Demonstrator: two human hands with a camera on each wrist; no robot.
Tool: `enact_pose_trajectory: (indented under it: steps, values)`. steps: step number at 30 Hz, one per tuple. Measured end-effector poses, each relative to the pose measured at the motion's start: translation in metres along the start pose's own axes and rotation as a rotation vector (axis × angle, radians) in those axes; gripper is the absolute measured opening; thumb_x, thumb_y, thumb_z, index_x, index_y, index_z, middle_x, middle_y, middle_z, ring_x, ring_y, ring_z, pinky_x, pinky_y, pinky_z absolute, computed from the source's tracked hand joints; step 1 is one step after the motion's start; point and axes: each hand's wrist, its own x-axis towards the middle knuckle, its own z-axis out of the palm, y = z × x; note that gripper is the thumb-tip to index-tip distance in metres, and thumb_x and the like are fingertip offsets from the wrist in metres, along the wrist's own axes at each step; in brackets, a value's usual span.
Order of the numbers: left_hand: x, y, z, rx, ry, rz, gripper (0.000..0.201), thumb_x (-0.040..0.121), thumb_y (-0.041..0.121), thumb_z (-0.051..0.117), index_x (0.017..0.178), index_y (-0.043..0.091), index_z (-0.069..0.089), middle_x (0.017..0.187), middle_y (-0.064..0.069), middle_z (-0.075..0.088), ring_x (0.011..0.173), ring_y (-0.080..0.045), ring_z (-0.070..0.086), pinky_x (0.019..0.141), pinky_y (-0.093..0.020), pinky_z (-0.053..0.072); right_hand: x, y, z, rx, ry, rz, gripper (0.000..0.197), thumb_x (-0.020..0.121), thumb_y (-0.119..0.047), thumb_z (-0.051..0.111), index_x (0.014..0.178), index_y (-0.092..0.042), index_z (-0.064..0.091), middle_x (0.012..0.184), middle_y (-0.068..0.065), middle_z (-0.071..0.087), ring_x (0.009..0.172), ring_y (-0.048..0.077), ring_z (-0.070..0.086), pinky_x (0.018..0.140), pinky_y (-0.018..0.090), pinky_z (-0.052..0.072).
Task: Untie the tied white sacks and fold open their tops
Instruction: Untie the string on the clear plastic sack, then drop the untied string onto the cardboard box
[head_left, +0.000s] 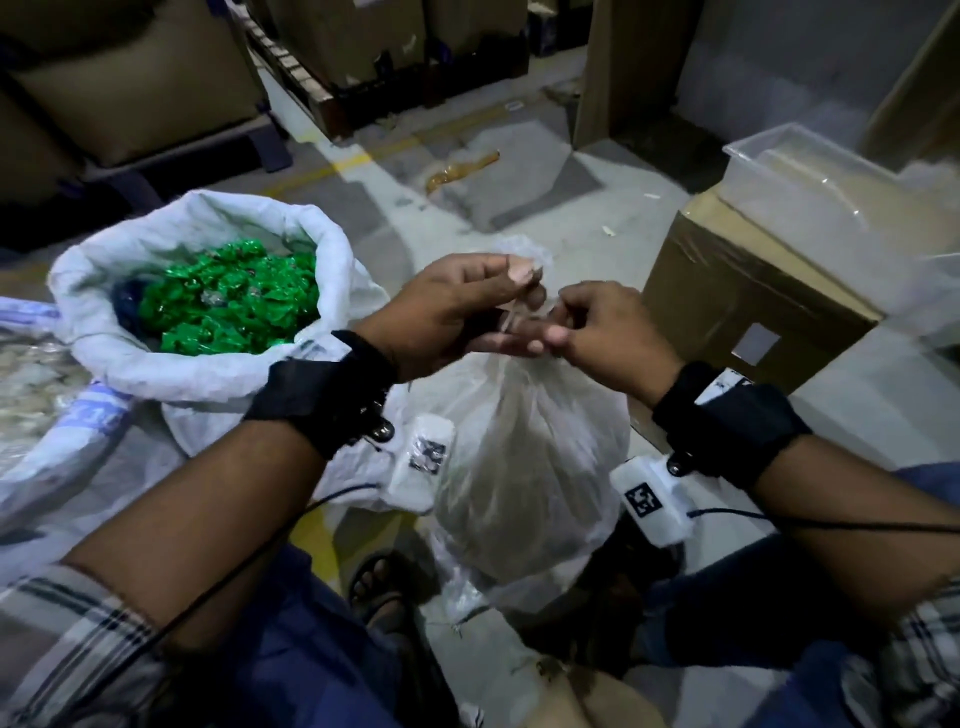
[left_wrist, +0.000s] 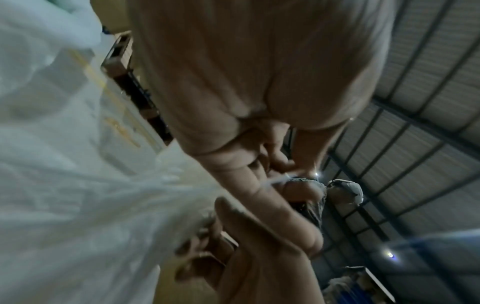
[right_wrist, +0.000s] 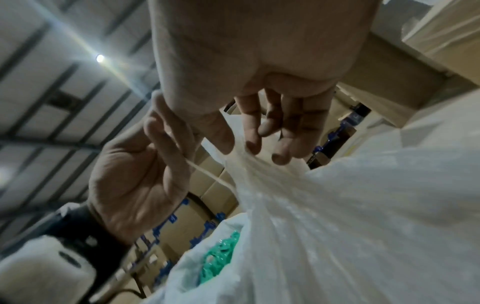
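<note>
Both forearms reach forward and meet above the tied white sack (head_left: 524, 447), which stands on the floor (head_left: 530, 208) between the person's knees. The left hand (head_left: 447, 312) is raised, thumb and forefinger pinching the pale string (right_wrist: 207, 174) that runs taut to the sack's gathered neck. The right hand (head_left: 602, 332) sits just beside it, fingers curled and pinching the bunched neck (right_wrist: 249, 162). The sack is translucent, bulging, its top still cinched. Left of it stands an opened white sack (head_left: 208, 291), its rim rolled down, full of green wrapped pieces (head_left: 234, 301).
</note>
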Motion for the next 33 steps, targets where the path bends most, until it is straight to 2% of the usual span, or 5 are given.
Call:
enact_pose_trajectory:
  steps: [3,8,16,22,33]
  values:
    - [0.008,0.004,0.02,-0.29,0.06,0.108,0.018,0.106,0.018,0.037,0.102,0.009,0.051,0.09,-0.007,0.065,0.086,-0.028,0.074,0.07,-0.031,0.061,-0.008,-0.014,-0.007,0.447,0.01,0.004,0.016,0.07,-0.021,0.061,0.082,-0.014,0.07,0.085,0.014,0.071,0.082,0.033,0.071,0.072,0.051,0.059]
    - [0.025,0.023,0.038,-0.622,0.093,0.268,0.022,0.107,0.019,0.035,0.098,0.008,0.052,0.091,-0.009,0.067,0.093,-0.032,0.072,0.071,-0.034,0.061,-0.016,-0.025,-0.014,0.768,-0.078,-0.03,0.013,0.084,-0.018,0.063,0.09,-0.023,0.074,0.09,0.003,0.074,0.092,0.023,0.069,0.086,0.051,0.055]
    - [0.066,0.052,0.025,-0.67,0.38,0.411,0.02,0.105,0.025,0.044,0.091,0.014,0.054,0.092,-0.001,0.064,0.098,-0.027,0.069,0.067,-0.034,0.06,-0.005,0.001,-0.09,0.396,0.161,-0.103,0.024,0.102,-0.015,0.056,0.103,0.004,0.071,0.07,0.014,0.063,0.066,0.026,0.063,0.068,0.034,0.052]
    - [0.102,0.032,0.04,-0.303,0.68,0.364,0.009,0.105,0.022,0.045,0.102,0.017,0.052,0.09,0.0,0.063,0.082,-0.017,0.065,0.065,-0.03,0.058,-0.005,0.053,-0.143,-0.102,0.393,-0.077,0.022,0.097,-0.029,0.061,0.099,-0.014,0.076,0.083,0.001,0.074,0.078,0.017,0.068,0.08,0.032,0.055]
    - [0.183,0.025,0.109,0.806,0.513,0.258,0.027,0.09,0.031,0.066,0.114,0.02,0.062,0.108,0.004,0.067,0.098,-0.013,0.065,0.085,-0.037,0.057,0.006,0.13,-0.246,-0.447,0.763,0.377,0.029,0.09,-0.023,0.056,0.104,-0.006,0.075,0.099,0.024,0.07,0.093,0.043,0.067,0.084,0.046,0.056]
